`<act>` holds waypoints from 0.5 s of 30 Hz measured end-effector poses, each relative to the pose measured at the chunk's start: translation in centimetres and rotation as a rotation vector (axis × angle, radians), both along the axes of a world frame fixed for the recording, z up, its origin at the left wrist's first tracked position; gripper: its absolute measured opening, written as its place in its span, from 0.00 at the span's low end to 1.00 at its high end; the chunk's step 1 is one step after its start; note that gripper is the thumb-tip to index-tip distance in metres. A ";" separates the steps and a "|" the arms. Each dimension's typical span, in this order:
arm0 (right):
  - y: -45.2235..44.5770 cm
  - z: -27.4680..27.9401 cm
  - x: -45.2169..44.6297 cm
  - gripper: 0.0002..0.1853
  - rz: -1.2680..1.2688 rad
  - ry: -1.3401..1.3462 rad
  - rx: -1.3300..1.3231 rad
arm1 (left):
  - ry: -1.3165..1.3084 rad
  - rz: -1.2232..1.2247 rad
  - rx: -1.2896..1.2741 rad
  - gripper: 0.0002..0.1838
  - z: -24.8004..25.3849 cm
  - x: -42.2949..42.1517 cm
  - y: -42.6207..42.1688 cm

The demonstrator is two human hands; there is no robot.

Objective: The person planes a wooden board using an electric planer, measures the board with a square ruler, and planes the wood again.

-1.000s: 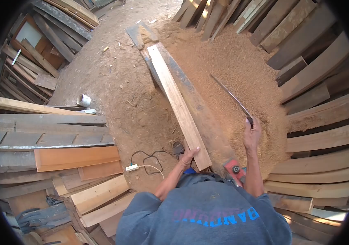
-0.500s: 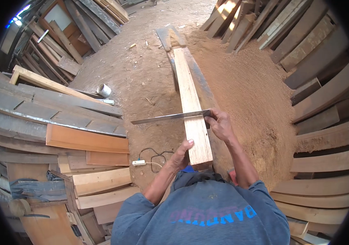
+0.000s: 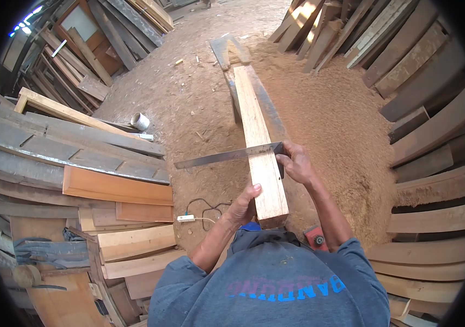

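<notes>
A long pale wooden beam (image 3: 268,188) runs away from my body, its far end resting on a narrow bench (image 3: 272,109). Around its near left edge my left hand (image 3: 243,204) is closed, thumb on top. Across the beam lies a metal carpenter's square (image 3: 216,157), its long blade reaching out to the left and its short arm against the right side. My right hand (image 3: 296,163) grips the square at that corner; some of its fingers are hidden.
A red tool (image 3: 315,238) sits partly hidden by my right forearm. On the ground to the left lie a white power strip (image 3: 186,218) with a cord and a white can (image 3: 140,121). Stacked boards (image 3: 118,185) line the left, leaning planks (image 3: 434,163) the right. Sawdust (image 3: 325,120) covers the floor.
The beam's near end has shifted slightly right and tipped, so its end face shows more. The square's blade has tilted, showing more of its flat face. Both hands keep their grip.
</notes>
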State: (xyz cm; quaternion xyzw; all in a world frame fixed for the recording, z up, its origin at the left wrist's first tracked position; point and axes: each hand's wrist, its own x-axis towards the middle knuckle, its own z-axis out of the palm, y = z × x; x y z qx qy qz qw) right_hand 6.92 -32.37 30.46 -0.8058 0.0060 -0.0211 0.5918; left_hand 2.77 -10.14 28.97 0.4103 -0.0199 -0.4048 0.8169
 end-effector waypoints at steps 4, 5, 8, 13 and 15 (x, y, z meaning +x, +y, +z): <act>-0.4 -1.2 -1.1 0.10 -0.098 -0.026 0.259 | 0.011 0.012 -0.021 0.44 0.1 -0.5 -0.7; -1.0 -1.7 -1.3 0.10 -0.211 -0.045 0.259 | 0.032 0.028 -0.059 0.46 0.2 -0.4 -0.8; -3.2 -2.6 -2.5 0.09 -0.453 -0.122 0.241 | 0.077 0.109 -0.209 0.47 1.6 0.0 -0.6; -3.7 -4.6 -5.9 0.10 -0.285 0.041 0.030 | 0.163 0.224 -0.600 0.47 5.2 2.6 -2.8; -4.0 -9.9 -7.4 0.13 -0.171 0.107 -0.267 | 0.168 0.201 -0.755 0.45 6.0 3.9 -3.6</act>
